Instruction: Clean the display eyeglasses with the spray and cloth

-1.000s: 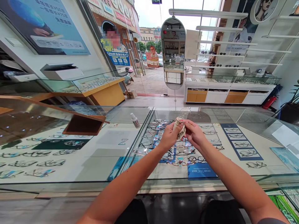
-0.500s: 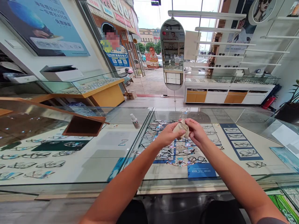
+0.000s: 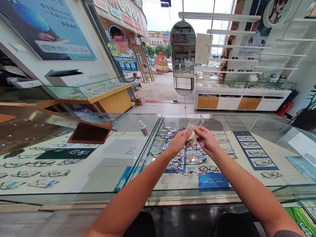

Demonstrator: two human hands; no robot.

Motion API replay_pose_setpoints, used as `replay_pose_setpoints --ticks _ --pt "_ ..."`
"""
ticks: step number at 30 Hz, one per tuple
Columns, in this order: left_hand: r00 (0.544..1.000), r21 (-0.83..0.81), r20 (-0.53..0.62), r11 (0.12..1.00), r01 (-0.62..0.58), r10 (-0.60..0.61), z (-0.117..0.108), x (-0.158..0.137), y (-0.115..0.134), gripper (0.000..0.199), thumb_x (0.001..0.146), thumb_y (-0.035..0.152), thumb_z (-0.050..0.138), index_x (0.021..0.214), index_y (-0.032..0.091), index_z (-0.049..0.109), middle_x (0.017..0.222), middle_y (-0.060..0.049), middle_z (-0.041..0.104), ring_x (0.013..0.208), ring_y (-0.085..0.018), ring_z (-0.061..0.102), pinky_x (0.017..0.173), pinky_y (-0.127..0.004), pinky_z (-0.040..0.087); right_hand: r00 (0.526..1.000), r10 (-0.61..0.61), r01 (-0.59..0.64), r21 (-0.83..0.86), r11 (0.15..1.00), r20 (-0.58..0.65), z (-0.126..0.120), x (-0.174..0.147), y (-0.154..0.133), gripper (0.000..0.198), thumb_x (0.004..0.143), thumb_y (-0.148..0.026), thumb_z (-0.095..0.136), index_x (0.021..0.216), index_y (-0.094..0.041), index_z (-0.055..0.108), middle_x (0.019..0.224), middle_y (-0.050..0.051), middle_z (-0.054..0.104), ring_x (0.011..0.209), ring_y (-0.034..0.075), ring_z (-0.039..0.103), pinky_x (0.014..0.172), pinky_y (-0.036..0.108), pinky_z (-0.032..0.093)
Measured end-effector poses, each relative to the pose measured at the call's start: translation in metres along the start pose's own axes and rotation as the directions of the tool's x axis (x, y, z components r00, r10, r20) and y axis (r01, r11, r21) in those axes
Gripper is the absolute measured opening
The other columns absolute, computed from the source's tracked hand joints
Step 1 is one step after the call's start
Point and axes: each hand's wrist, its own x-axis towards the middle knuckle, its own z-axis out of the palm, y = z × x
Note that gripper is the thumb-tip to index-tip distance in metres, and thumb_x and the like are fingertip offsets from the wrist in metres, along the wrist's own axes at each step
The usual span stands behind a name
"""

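Observation:
Above the glass display counter (image 3: 101,176), my left hand (image 3: 179,141) is closed around a crumpled beige cleaning cloth (image 3: 191,141). Close beside it, my right hand (image 3: 206,140) pinches a pair of thin-rimmed eyeglasses (image 3: 201,121), whose rim and clear lens stick up past the fingers. Part of the glasses is hidden by the cloth and fingers. Rows of eyeglasses (image 3: 195,160) lie under the glass beneath both hands. A small white spray bottle (image 3: 143,128) stands upright on the counter, left of my hands.
A brown-framed tabletop mirror (image 3: 90,133) tilts over the counter's left side. Beyond the counter are a tall oval mirror (image 3: 183,59), a white display cabinet (image 3: 228,101) and wall shelves (image 3: 238,47). A blue card (image 3: 213,181) lies inside the case near its front edge.
The cloth has turned and bunched more upright in my left hand. My right fingers have shifted, and more of the eyeglasses now shows above them. The view has moved slightly.

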Motion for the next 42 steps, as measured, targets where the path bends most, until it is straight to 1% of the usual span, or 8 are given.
replay_pose_setpoints --ticks 5,12,17,21,27,31,35,42 --pt "0.999 -0.174 -0.026 0.984 0.043 -0.048 -0.01 0.009 -0.006 0.067 0.074 0.078 0.084 0.103 0.018 0.077 0.09 -0.006 0.079 0.094 -0.021 0.075 0.078 -0.028 0.058 0.997 -0.06 0.057 -0.062 0.996 -0.041 -0.004 0.002 -0.007 0.042 0.06 -0.049 0.1 0.073 -0.022 0.071 0.104 0.003 0.075 0.084 0.014 0.061 0.076 0.027 0.051" --pt "0.98 -0.354 -0.189 0.935 -0.004 -0.067 -0.025 0.022 -0.005 0.052 0.093 0.07 0.071 0.108 0.02 0.073 0.096 -0.006 0.08 0.099 -0.021 0.076 0.087 -0.032 0.062 0.998 -0.056 0.055 -0.172 0.984 0.002 -0.006 0.002 -0.012 0.046 0.059 -0.057 0.099 0.068 -0.023 0.07 0.113 0.004 0.074 0.11 0.021 0.06 0.094 0.032 0.045" --pt "0.991 -0.337 -0.131 0.941 -0.021 -0.025 -0.024 0.023 0.0 0.05 0.096 0.069 0.067 0.104 0.02 0.073 0.095 -0.007 0.079 0.108 -0.024 0.075 0.092 -0.035 0.063 0.997 -0.005 0.025 -0.277 0.961 0.072 -0.006 0.0 -0.003 0.044 0.067 -0.056 0.094 0.071 -0.023 0.067 0.089 -0.001 0.067 0.091 0.018 0.055 0.091 0.032 0.04" --pt "0.994 -0.297 -0.106 0.954 -0.037 0.006 -0.023 0.019 -0.005 0.053 0.086 0.069 0.08 0.105 0.02 0.074 0.102 -0.007 0.079 0.114 -0.024 0.073 0.098 -0.037 0.06 0.997 0.023 0.004 -0.349 0.937 0.073 -0.007 0.001 0.0 0.045 0.067 -0.059 0.092 0.072 -0.022 0.065 0.077 -0.004 0.058 0.08 0.015 0.048 0.086 0.032 0.038" --pt "0.994 -0.132 -0.094 0.989 -0.063 0.051 -0.019 0.011 -0.006 0.075 0.068 0.079 0.087 0.111 0.019 0.074 0.105 -0.005 0.08 0.104 -0.022 0.072 0.096 -0.034 0.054 0.994 0.033 0.009 -0.385 0.923 0.103 -0.005 -0.002 -0.005 0.05 0.066 -0.064 0.091 0.071 -0.022 0.064 0.074 -0.005 0.056 0.078 0.015 0.045 0.082 0.031 0.036" --pt "0.989 -0.056 -0.105 0.992 -0.111 0.105 -0.018 0.007 0.004 0.069 0.069 0.072 0.09 0.107 0.015 0.076 0.098 -0.005 0.08 0.093 -0.019 0.072 0.085 -0.029 0.052 0.988 0.029 0.029 -0.363 0.931 0.154 -0.003 -0.005 -0.009 0.051 0.068 -0.065 0.09 0.071 -0.022 0.063 0.074 -0.004 0.055 0.078 0.016 0.044 0.081 0.031 0.034" --pt "0.982 -0.059 -0.12 0.986 -0.153 0.145 -0.017 0.003 0.013 0.061 0.068 0.062 0.095 0.102 0.015 0.079 0.095 -0.006 0.081 0.091 -0.021 0.073 0.087 -0.032 0.053 0.987 -0.018 0.071 -0.328 0.942 0.161 -0.002 -0.007 -0.014 0.048 0.071 -0.062 0.089 0.071 -0.022 0.062 0.076 -0.003 0.053 0.079 0.017 0.043 0.081 0.032 0.033" --pt "0.983 -0.112 -0.142 0.985 -0.129 0.112 -0.006 -0.003 0.018 0.064 0.055 0.054 0.104 0.101 0.017 0.08 0.094 -0.003 0.079 0.084 -0.015 0.067 0.08 -0.027 0.051 0.976 -0.038 0.102 -0.295 0.95 0.214 -0.002 -0.009 -0.015 0.049 0.074 -0.062 0.088 0.071 -0.022 0.06 0.081 -0.002 0.053 0.084 0.018 0.045 0.084 0.033 0.033"
